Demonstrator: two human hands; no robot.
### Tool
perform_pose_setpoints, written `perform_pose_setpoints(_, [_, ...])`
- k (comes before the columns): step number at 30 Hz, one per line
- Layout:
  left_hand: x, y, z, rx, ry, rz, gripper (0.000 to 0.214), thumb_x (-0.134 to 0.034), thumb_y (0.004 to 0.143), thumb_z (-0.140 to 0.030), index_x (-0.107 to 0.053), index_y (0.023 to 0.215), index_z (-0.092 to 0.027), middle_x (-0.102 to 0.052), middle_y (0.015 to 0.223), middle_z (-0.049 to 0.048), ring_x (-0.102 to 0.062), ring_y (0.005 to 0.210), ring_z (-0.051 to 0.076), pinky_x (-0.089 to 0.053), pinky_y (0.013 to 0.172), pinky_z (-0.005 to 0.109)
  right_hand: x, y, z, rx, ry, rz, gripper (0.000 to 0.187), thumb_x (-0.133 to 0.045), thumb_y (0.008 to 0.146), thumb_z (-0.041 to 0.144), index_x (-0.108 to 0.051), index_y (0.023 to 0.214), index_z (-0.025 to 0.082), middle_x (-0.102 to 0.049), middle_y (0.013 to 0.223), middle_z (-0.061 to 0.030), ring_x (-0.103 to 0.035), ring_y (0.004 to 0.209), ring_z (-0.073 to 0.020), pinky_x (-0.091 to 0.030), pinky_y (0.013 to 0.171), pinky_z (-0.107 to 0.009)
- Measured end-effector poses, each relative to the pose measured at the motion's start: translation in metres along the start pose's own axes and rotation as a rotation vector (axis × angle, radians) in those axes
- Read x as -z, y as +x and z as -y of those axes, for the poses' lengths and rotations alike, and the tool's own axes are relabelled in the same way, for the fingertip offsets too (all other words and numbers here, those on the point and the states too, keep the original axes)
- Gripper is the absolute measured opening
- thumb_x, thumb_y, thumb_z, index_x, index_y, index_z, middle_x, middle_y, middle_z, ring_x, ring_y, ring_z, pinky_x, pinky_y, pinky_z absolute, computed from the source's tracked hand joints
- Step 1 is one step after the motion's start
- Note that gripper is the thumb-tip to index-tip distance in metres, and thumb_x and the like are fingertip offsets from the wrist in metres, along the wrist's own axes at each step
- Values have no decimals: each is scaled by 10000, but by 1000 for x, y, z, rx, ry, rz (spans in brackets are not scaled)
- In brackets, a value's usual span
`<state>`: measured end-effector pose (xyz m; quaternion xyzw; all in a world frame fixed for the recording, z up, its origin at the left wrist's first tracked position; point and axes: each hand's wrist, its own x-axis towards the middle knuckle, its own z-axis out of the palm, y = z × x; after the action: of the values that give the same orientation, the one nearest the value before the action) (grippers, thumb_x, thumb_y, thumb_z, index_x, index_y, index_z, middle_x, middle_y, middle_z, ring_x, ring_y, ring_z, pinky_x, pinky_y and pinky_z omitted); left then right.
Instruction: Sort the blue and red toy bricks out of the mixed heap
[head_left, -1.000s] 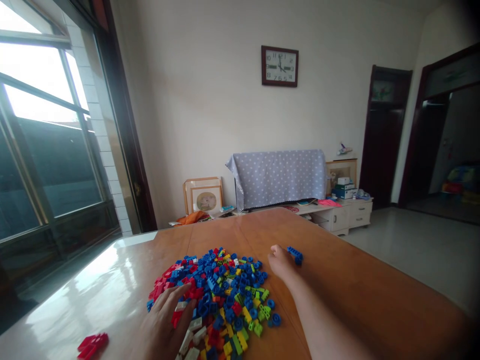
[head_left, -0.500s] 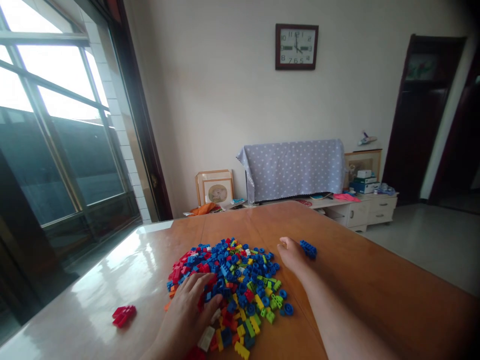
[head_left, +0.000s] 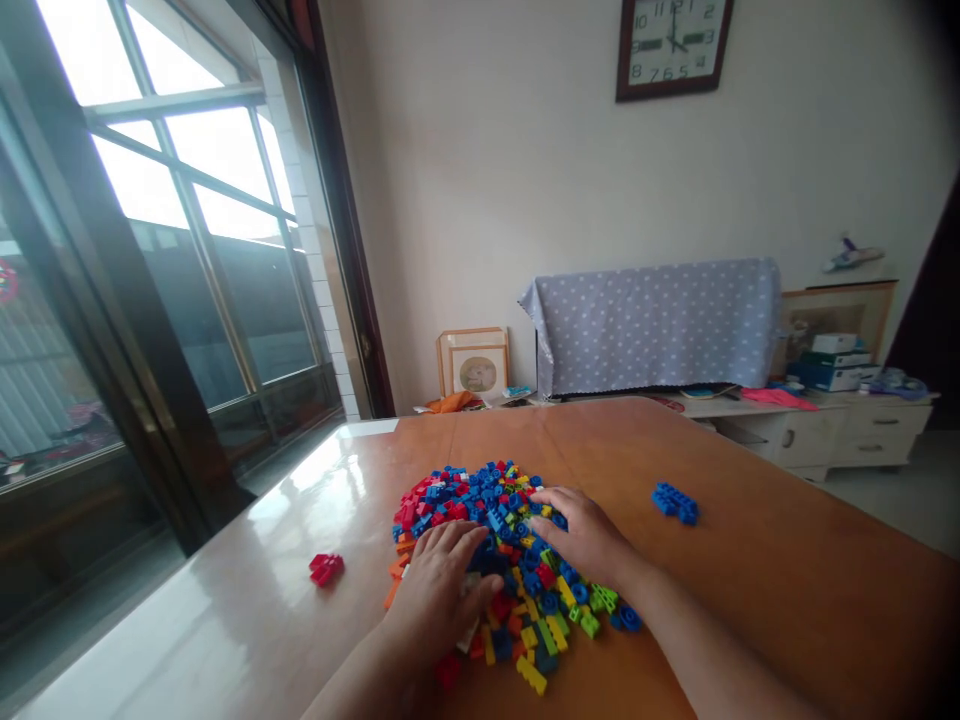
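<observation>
A heap of small plastic building blocks (head_left: 495, 493) in blue, red, yellow, green, orange and white lies on the wooden table. My left hand (head_left: 444, 585) rests on the heap's near left side, fingers stretched and thumb apart, holding nothing I can see. Over the heap's right side is my right hand (head_left: 586, 533), its thumb and fingers spread above blue and green pieces. What lies beneath both palms is hidden. A small group of red blocks (head_left: 326, 569) sits apart on the left. On the right, a group of blue blocks (head_left: 675, 503) stands away from the heap.
The brown tabletop (head_left: 757, 580) extends around the heap, with window glare on its left part. Behind it are a low white cabinet (head_left: 814, 440), a spotted cloth (head_left: 660, 330) over a wide object, and framed pictures (head_left: 476, 370). A clock (head_left: 673, 45) hangs above.
My view has turned left, so the room appears shifted right. My right hand has moved from beside the blue group back over the heap. My left hand stays on the heap.
</observation>
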<state>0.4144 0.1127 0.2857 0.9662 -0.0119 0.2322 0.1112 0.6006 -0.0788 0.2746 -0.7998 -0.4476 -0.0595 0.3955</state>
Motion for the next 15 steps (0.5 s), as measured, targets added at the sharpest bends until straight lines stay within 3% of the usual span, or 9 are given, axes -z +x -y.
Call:
perform_pose_setpoints(4, [2,0,20,122,-77,-164,339,-433,1018,-386,-614,1278,-265,-658,1230,89,-616,1147,242,-521,976,427,-17,-19,43,191,-16,166,381,-634,881,427,-687,1228,278,-610,1377,-70,-499,1316,-268,-347,1146,-425])
perform_pose_setpoints(8, [-7,-2,50,307,-53,-305,329,-420,1020,-407,-621,1220,-239,-658,1205,83,-604,1146,238,-502,985,433,-35,-32,60,261,-95,271,407,-674,841,418,-674,1232,309,-571,1434,-61,-426,1380,-309,-249,1190,-506])
perform_pose_setpoints(12, [-19,-2,71,462,31,-274,437,-456,986,-511,-602,1291,-234,-619,1320,108,-565,1247,275,-443,1060,468,-47,-32,54,229,-169,285,397,-643,849,373,-655,1242,326,-558,1443,-61,-421,1383,-311,-216,1199,-530])
perform_pose_setpoints(15, [-25,-1,76,502,1,-209,543,-463,967,-559,-538,1387,-224,-572,1408,138,-515,1335,289,-416,1096,456,-54,-27,46,200,-226,237,442,-621,846,323,-629,1287,339,-536,1455,-63,-419,1382,-303,-227,1196,-518])
